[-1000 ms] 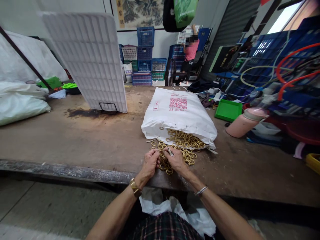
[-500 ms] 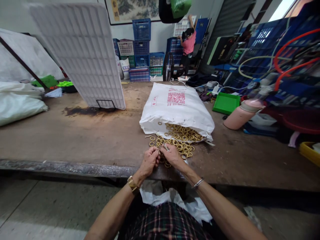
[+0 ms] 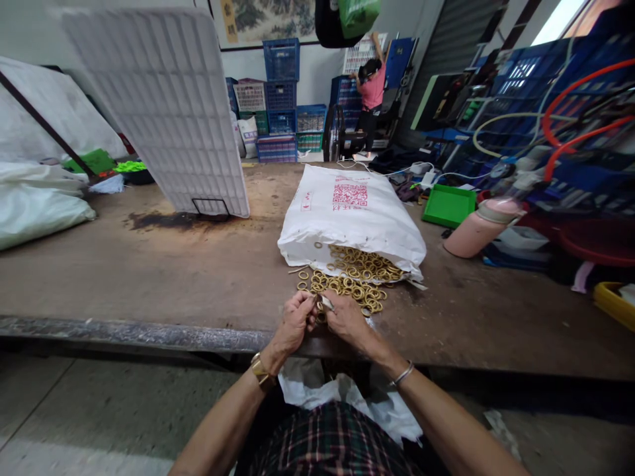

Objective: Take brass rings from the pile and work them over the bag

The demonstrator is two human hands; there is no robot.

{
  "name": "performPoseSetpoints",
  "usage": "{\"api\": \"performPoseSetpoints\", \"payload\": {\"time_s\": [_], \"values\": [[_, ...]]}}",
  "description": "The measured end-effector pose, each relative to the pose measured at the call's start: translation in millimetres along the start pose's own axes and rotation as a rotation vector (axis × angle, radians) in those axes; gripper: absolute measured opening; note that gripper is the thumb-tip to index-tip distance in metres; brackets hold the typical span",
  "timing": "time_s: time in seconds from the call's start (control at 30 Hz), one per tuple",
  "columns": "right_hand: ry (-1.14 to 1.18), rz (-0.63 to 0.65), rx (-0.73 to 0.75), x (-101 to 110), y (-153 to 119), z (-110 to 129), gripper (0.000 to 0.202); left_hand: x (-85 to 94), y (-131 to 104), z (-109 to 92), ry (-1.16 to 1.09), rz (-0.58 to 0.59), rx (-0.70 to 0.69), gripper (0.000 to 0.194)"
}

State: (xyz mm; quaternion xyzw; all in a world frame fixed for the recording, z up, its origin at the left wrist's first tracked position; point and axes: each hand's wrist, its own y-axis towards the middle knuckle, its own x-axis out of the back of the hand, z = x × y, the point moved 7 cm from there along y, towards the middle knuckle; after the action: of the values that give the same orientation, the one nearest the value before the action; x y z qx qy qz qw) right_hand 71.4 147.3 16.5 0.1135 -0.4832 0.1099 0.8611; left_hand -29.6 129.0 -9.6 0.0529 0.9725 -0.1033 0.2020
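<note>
My left hand [image 3: 296,320] is closed in a pinch on what looks like a gold-coloured ring, mostly covered by the fingertips. Close against it, my right hand [image 3: 347,320] grips a small flat tool with a pale metal blade [image 3: 327,303], its tip at the left fingertips. Both hands are above the table's front edge, in front of a loose heap of gold-coloured rings [image 3: 352,287]. These rings spill from the open mouth of a white woven sack [image 3: 322,205] with red print, lying on its side.
A white ribbed panel [image 3: 163,106] stands on the brown table [image 3: 149,271] at left. On the right are a green tray [image 3: 449,205], a pink bottle [image 3: 469,231] and a yellow basket [image 3: 615,304]. Behind, a person in pink [image 3: 373,89] reaches up beside stacked blue crates [image 3: 281,59].
My right hand has turned and shifted slightly, its wrist moving right and down, and the blade now shows its flat side. My left hand stays almost in place.
</note>
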Motion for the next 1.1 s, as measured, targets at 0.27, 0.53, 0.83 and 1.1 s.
{"api": "performPoseSetpoints", "payload": {"time_s": [0.27, 0.53, 0.83, 1.1], "values": [[-0.216, 0.107, -0.004, -6, -3, 7, 0.021, 0.9, -2, -3, 0.074, -0.043, -0.014, 0.032], [-0.308, 0.155, -0.056, -5, -4, 10, 0.021, 3.6, -2, -3, 0.165, -0.085, -0.033, 0.029], [-0.199, 0.051, -0.097, 4, 9, -13, 0.014, -13.2, -17, -22, 0.083, 0.055, -0.06, 0.033], [0.759, 0.089, -0.203, -19, 10, -6, 0.031, -4.9, -11, -3, -0.143, 0.051, 0.066, 0.028]]}}
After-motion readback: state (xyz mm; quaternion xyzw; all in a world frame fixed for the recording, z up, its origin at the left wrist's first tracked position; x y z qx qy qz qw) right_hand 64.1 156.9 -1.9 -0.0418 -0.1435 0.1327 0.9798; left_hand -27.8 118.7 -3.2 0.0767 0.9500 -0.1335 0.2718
